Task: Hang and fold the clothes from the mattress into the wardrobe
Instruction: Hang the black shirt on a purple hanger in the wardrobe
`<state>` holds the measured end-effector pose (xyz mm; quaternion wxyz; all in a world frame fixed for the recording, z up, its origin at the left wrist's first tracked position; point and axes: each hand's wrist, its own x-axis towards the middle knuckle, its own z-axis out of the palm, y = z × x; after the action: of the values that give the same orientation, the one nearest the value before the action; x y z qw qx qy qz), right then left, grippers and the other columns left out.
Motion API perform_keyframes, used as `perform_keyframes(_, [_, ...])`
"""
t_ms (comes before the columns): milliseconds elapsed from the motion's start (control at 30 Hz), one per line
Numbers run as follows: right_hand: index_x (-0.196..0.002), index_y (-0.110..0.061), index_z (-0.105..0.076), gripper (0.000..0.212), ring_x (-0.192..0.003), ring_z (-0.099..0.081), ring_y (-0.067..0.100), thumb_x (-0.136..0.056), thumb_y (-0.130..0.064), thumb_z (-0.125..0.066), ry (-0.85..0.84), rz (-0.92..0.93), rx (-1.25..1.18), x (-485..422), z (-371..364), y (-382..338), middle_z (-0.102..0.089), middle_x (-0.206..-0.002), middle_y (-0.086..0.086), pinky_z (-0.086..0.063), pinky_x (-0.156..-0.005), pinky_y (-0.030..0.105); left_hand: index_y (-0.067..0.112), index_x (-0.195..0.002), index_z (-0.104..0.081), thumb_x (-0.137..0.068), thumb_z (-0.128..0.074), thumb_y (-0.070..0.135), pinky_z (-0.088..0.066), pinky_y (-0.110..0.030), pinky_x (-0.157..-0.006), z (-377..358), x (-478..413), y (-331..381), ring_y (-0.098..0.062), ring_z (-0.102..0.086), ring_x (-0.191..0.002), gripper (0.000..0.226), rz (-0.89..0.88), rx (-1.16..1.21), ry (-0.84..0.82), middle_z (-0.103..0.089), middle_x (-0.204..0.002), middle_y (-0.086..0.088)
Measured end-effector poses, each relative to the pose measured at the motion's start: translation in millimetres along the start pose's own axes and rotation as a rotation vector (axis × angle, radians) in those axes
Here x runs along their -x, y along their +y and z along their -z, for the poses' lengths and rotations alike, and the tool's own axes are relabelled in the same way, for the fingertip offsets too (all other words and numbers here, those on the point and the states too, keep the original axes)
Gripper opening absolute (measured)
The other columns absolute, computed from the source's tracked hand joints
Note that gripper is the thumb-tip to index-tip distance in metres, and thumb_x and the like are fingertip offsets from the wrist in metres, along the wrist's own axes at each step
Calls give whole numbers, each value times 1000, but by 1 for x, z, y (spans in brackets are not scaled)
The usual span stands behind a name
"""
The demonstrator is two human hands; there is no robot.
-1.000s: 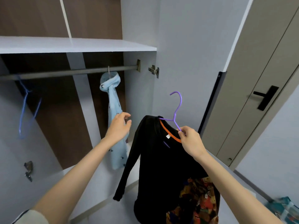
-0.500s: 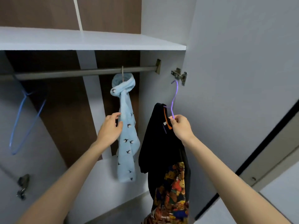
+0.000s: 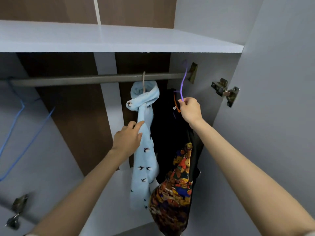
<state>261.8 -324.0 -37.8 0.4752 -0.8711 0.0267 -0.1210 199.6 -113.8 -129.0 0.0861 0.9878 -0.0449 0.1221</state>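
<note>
My right fingers (image 3: 185, 102) pinch the purple hanger (image 3: 183, 82), hook raised to the rail (image 3: 85, 80), black top (image 3: 163, 130) hanging below; my left fingers (image 3: 137, 125) hold the blue garment (image 3: 144, 159) aside for room.

We're in a home, at a white built-in wardrobe (image 3: 51, 159) with brown back panels: white shelf (image 3: 119, 40), grey metal hanging rail (image 3: 85, 80), brass door hinge (image 3: 225, 91), blue wire hanger (image 3: 36, 131).
</note>
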Motion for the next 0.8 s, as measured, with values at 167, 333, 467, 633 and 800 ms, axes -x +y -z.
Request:
perform_keyframes(167, [-117,-7,-65,28,-105,-61,31,-100,-16,-45,-38,14,73,-37,-17,-5,-65,-114,13,-48,-89,36,23,-146,-34,-100,-38,35,-46,-32,-70,-6,-9,-2,-22,-53,-102,47,-60,-145,61,-48,-130,2])
perform_keyframes(333, [-105,-2,-66,24,-103,-60,36,-99,-11,-45,-52,35,183,-57,-35,-7,-64,-107,17,-41,-73,32,23,-144,-35,-101,-38,35,-51,-34,-76,-1,-10,-4,-20,-53,-102,45,-67,-123,56,-49,-128,1])
perform_keyframes(467, [-122,-8,-63,29,-118,-54,37,-98,-11,-46,-72,-34,228,-64,-42,1,-60,-125,17,-44,-93,36,25,-144,-34,-101,-37,36,-51,-31,-78,3,-10,-4,-17,-53,-103,44,-74,-111,52,-48,-129,4])
perform_keyframes(633, [-108,-10,-69,24,-108,-59,38,-96,-11,-48,-67,-39,259,-61,-52,20,-65,-111,16,-43,-77,33,26,-144,-34,-101,-39,37,-51,-31,-77,4,-10,-3,-16,-52,-103,45,-68,-59,48,-48,-129,5])
perform_keyframes(800, [-130,-16,-58,34,-117,-53,33,-96,-15,-50,-44,34,324,-59,-45,24,-59,-126,11,-47,-86,36,27,-145,-35,-101,-38,37,-39,-32,-96,3,-8,1,-16,-53,-106,45,-80,-25,64,-49,-132,6])
